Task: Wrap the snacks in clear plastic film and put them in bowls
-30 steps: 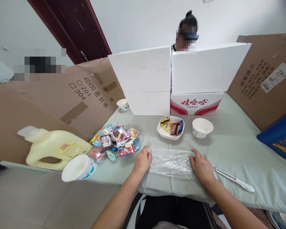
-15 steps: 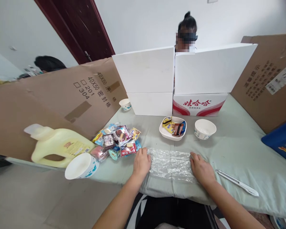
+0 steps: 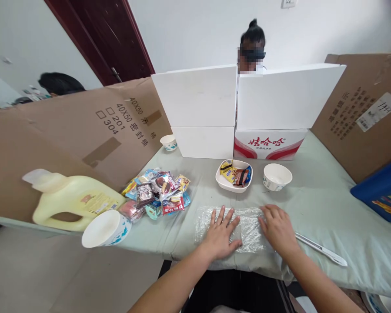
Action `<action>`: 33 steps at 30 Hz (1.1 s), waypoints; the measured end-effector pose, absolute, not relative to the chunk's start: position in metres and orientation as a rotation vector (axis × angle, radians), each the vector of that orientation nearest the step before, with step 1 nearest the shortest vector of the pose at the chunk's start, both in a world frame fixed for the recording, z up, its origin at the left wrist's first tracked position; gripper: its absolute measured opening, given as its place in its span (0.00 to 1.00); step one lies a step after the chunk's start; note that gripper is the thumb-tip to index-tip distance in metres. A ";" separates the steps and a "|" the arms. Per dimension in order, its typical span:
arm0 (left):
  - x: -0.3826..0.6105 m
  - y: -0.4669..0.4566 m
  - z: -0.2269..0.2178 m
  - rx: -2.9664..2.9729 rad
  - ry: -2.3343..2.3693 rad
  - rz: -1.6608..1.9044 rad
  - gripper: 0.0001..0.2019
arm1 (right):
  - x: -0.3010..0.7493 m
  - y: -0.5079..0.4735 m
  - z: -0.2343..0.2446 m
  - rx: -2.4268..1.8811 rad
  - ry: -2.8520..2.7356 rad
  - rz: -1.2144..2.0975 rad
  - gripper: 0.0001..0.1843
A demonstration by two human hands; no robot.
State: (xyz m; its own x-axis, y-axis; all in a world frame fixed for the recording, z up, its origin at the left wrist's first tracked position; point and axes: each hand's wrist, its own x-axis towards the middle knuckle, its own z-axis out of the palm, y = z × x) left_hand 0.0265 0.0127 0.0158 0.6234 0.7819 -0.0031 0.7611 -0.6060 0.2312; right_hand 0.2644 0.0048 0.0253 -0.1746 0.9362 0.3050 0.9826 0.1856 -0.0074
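Note:
A crinkled sheet of clear plastic film (image 3: 252, 234) lies flattened on the table in front of me. My left hand (image 3: 222, 234) rests on the film's left half, palm down, with its fingers spread. At the right edge of the film is my right hand (image 3: 278, 228), its fingers stretched forward and its thumb apart, touching the film. Beyond the film stands a white square dish (image 3: 218, 181) with several wrapped snacks (image 3: 236, 174) in it. A white paper bowl (image 3: 278, 178) sits to the right of that dish. Beside my right wrist lies a slim white-and-silver knife-like tool (image 3: 322, 248).
A pile of wrapped snacks (image 3: 159, 191), a paper bowl (image 3: 125, 228) and a yellow jug (image 3: 81, 200) occupy the left. White boxes (image 3: 202, 95) stand at the back, with a person (image 3: 252, 39) behind. Cardboard panels (image 3: 61, 130) flank the table; a blue container (image 3: 384, 191) is right.
My left hand has moved from the film's left edge onto its surface and spread out. The right hand stays at the right edge. The view has shifted slightly.

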 end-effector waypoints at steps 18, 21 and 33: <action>-0.090 -0.027 0.029 2.771 1.191 0.546 0.17 | 0.254 -0.016 0.023 -1.419 -2.380 0.084 0.25; -0.087 -0.028 0.030 2.768 1.097 0.600 0.12 | 0.268 -0.036 0.039 -1.234 -2.499 0.293 0.23; -0.094 -0.022 0.039 2.678 1.089 0.619 0.12 | 0.295 -0.098 0.030 -1.215 -2.425 0.333 0.12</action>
